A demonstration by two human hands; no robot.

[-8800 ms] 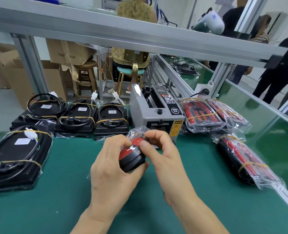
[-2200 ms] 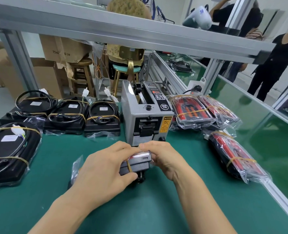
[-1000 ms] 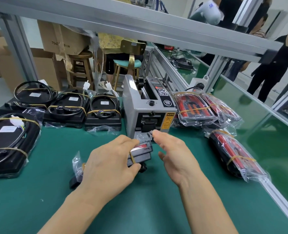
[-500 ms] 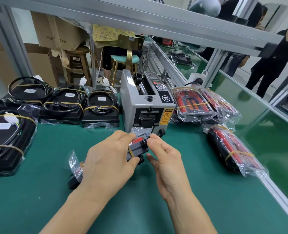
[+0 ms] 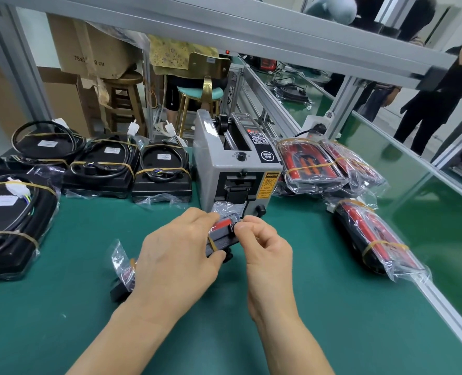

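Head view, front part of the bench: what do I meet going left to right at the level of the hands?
Bagged black unit with cable → small bagged part → left hand → banded black-and-red part → right hand → bagged red pack.

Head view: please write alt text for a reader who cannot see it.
The left hand grips a small bagged black-and-red part and the right hand pinches its right end, in front of a grey tape dispenser on a green table. Bagged black units lie at the left, bagged red parts at the right.
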